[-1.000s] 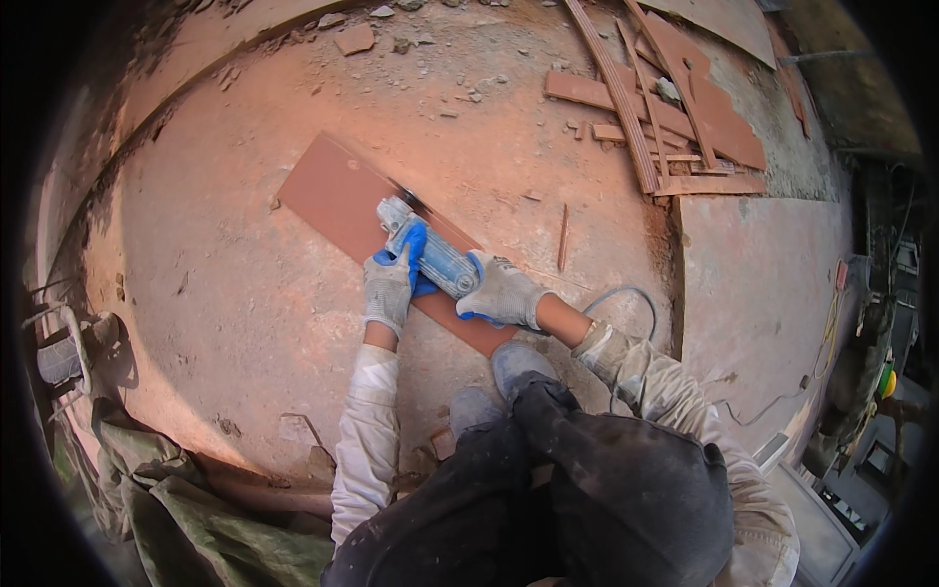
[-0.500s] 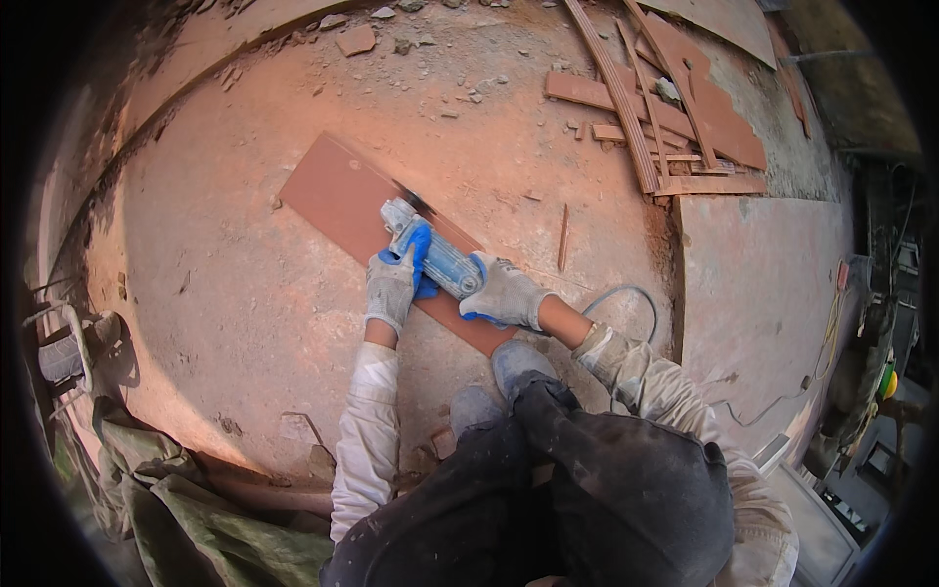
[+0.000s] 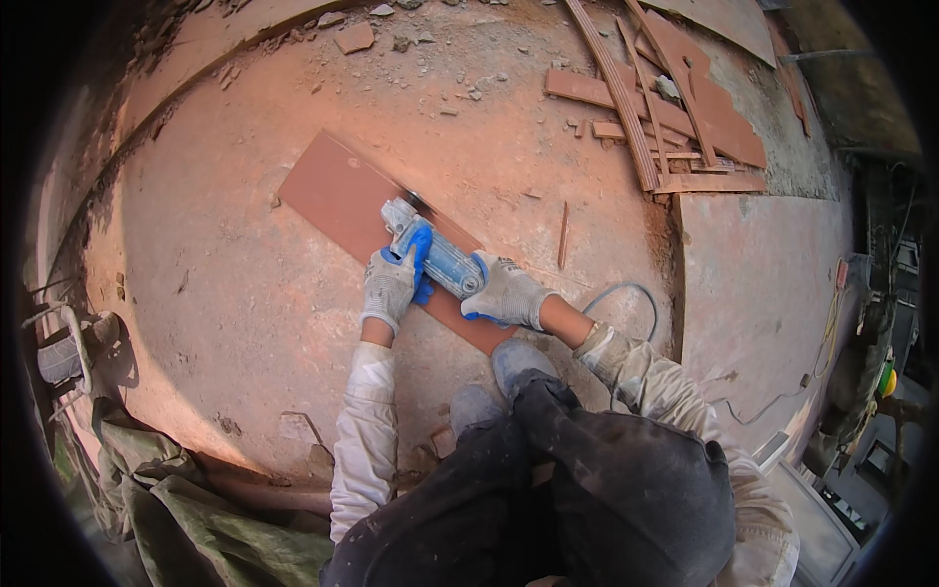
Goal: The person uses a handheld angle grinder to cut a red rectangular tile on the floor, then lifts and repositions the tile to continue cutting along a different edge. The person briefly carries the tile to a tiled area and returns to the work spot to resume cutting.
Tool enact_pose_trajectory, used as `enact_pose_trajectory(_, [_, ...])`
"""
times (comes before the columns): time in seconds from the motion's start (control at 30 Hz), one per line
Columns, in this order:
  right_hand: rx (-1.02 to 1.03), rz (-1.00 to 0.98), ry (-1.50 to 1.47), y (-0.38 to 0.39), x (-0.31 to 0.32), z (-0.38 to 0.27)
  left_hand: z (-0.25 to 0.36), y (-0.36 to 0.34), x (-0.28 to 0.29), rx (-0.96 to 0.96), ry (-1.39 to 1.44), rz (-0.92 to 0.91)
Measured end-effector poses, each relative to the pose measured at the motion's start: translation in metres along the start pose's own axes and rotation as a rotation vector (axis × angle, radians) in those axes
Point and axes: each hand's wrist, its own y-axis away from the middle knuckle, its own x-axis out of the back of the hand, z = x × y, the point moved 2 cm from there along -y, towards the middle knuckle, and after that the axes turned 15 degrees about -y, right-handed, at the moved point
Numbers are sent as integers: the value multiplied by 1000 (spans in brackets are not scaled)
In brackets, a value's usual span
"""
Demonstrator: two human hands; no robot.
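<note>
Blue grinder (image 3: pixel 448 262) in both gloved hands (image 3: pixel 389 286), over red-brown tile (image 3: pixel 337 191).

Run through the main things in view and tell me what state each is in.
Reddish tile: lying flat.
Angle grinder: held over the tile; running or not, unclear.
Left hand: gloved, closed on the grinder's front.
Right hand: gloved, closed on its rear.
Broken tile pieces: piled up.
Cable: loosely curved.
Green tarp: crumpled.
</note>
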Motion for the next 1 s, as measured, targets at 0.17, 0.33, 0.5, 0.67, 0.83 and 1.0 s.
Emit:
enact_pose_trajectory(0.17, [-7,15,-4,2,-1,-1,-3,-2,-2,-6,-35,16])
enact_pose_trajectory(0.33, [-8,4,-69,3,-2,3,-3,-1,-3,-13,-66,34])
enact_pose_trajectory(0.5, [44,27,-54,3,-2,3,-2,0,-4,-5,-90,39])
enact_pose_trajectory(0.67, [11,45,-100,8,-2,4,-4,2,-7,-20,-91,72])
enact_pose_trajectory(0.83, [66,55,-33,5,-2,9,-4,2,-6,-31,-97,57])
enact_pose_trajectory(1.0, [55,59,1,3,-2,14,-2,4,-7,-17,-80,29])
